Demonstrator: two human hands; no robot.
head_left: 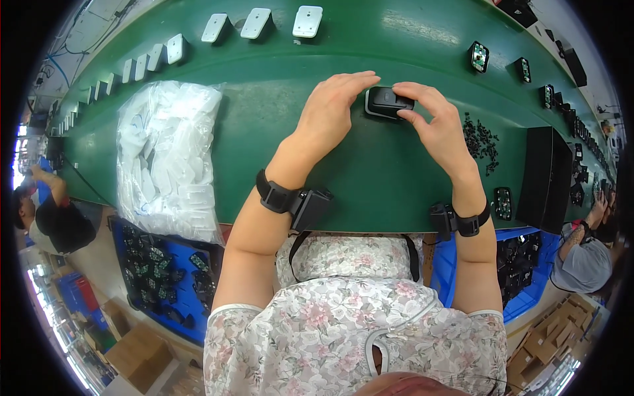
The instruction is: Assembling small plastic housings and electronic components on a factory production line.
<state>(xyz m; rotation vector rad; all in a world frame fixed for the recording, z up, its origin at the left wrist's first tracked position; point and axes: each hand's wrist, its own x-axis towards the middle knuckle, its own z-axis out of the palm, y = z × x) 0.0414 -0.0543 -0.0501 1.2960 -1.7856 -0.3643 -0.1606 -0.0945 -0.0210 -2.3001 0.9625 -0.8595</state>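
Note:
A small black plastic device casing (388,99) with a pale rim along its lower left side lies on the green bench top in front of me. My right hand (436,115) pinches its right end between thumb and fingers. On the other side, my left hand (335,105) has its fingers stretched out toward the casing's upper left corner; whether they touch it I cannot tell. Both wrists wear black straps with a small black box. Just right of my right hand is a loose scatter of small black parts (482,142).
A clear plastic bag (168,158) of white parts sits left on the green bench (277,132). White-backed units (308,22) line the far side. Circuit-board housings (480,57) and a black box (545,175) stand right. Blue bins (452,264) flank me; other people sit at both sides.

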